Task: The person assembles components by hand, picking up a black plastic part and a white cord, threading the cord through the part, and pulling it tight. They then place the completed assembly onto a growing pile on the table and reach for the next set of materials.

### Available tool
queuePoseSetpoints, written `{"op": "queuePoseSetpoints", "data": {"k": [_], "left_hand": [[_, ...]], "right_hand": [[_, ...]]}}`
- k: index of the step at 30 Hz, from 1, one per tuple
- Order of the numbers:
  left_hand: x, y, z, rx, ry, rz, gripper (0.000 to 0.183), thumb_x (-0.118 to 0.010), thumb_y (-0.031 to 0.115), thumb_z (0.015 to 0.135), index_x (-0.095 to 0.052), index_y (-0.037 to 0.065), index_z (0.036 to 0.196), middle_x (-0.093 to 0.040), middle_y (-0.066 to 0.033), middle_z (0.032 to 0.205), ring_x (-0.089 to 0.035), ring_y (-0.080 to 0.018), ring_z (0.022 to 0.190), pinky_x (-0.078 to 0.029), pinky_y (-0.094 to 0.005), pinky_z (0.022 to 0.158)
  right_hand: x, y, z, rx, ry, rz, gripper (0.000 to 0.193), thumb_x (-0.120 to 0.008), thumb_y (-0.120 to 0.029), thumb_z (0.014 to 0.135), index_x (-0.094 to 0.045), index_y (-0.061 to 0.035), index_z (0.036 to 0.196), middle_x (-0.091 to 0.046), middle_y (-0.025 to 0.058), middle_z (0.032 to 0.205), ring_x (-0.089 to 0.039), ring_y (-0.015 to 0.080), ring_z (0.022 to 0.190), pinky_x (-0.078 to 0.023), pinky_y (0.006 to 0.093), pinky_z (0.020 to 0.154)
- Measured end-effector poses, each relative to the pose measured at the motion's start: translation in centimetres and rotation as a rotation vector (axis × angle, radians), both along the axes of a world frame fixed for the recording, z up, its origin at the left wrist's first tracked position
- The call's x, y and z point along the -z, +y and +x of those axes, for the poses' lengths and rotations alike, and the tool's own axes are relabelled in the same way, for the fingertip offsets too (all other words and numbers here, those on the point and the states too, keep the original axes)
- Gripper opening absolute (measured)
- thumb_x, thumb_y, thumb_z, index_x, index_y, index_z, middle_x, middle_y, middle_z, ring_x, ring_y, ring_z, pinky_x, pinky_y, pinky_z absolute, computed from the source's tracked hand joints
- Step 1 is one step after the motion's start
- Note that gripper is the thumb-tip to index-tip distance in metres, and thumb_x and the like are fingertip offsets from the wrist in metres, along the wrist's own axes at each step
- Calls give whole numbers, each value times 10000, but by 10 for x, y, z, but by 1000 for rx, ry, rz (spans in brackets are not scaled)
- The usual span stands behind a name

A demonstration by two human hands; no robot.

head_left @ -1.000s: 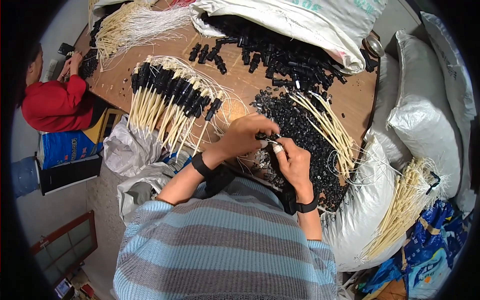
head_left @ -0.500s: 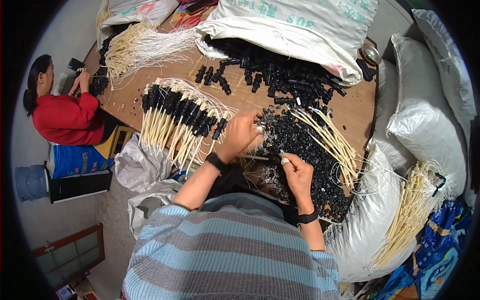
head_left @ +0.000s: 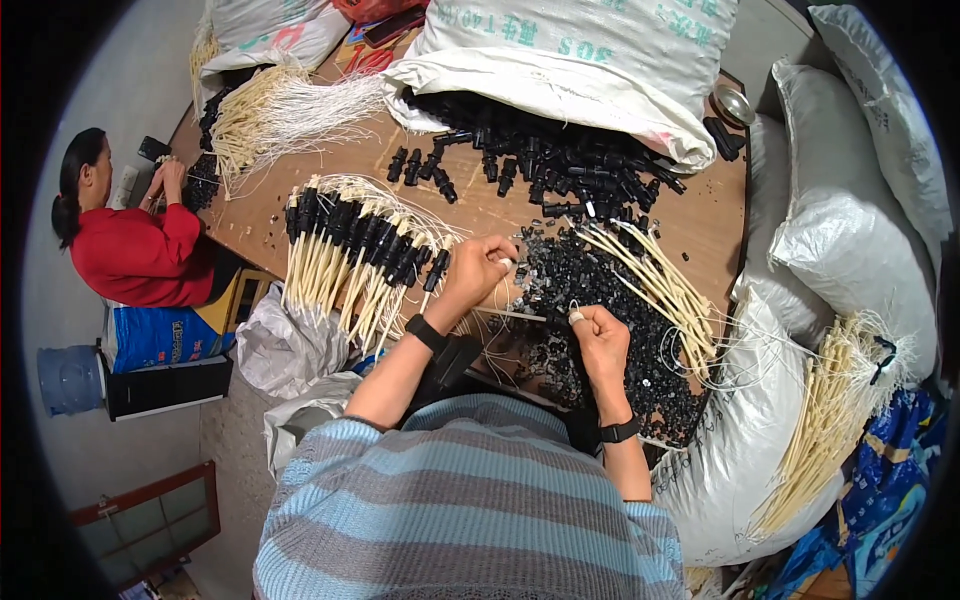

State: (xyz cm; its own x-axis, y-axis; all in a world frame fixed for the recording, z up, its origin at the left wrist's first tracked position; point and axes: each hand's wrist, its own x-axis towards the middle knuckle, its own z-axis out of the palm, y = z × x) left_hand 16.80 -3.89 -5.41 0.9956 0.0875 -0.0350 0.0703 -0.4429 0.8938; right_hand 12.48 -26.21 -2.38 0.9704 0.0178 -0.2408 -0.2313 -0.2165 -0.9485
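Observation:
My left hand (head_left: 476, 272) is at the left edge of a heap of small black and clear plastic pieces (head_left: 570, 265). Its thumb and fingertips are pinched together, but what lies between them is too small to make out. My right hand (head_left: 602, 348) is closed over the near part of the heap. A small loop of thin white cord (head_left: 574, 304) stands up from its fingertips. Between the hands runs a pale tube (head_left: 512, 314), level and close to the table's near edge. White wrappings cover a finger on each hand.
Left of my hands lies a row of cream tubes with black connectors (head_left: 350, 235). Loose cream tubes (head_left: 655, 285) rest on the heap's right side. Black connectors (head_left: 600, 180) spill from a white sack (head_left: 570, 90). Full sacks (head_left: 835, 190) stand at right; a person in red (head_left: 135, 240) works at far left.
My left hand's fingers have drawn together into a pinch, slightly back from the heap. My right hand stays nearly in place, and a cord loop now shows above it. The view has shifted a little.

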Motion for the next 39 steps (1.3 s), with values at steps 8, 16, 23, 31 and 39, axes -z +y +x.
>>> {"op": "queuePoseSetpoints", "data": {"k": [8,16,23,31,39], "left_hand": [[2,5,-4,-88,-148,259,204,-617,-47,718,-647,11,911,-657,-127,755,-654,-265,711,-519,-347,664],[9,-6,6,12,-304,422,253,-635,-30,672,-668,28,916,-665,-142,805,-632,-327,744,-496,-396,652],[-25,-39,-19,134,-286,84,401,-666,-32,717,-632,53,1107,-645,-77,816,-648,-216,741,-517,-283,683],[-32,-67,-35,149,-476,169,476,-678,-50,710,-596,78,1161,-660,-76,857,-657,-238,783,-525,-316,698],[-21,-62,-38,153,-290,156,251,-679,-23,681,-691,34,925,-658,-82,776,-648,-207,743,-512,-291,656]], "right_hand": [[10,0,1,-28,36,51,114,-640,-73,869,-656,-4,780,-446,-106,567,-336,-5,522,-245,207,470],[5,0,0,-14,55,75,100,-629,-68,873,-651,-5,799,-460,-106,579,-335,-10,521,-248,202,472],[12,3,4,7,52,37,112,-641,-79,867,-669,-9,785,-472,-104,576,-354,-4,525,-267,205,471],[1,10,3,-61,97,286,95,-595,-65,903,-678,-26,878,-497,-104,647,-365,-12,559,-254,182,501],[7,10,0,-6,24,269,93,-609,-61,898,-665,4,935,-537,-93,670,-404,-21,583,-281,169,509]]}}
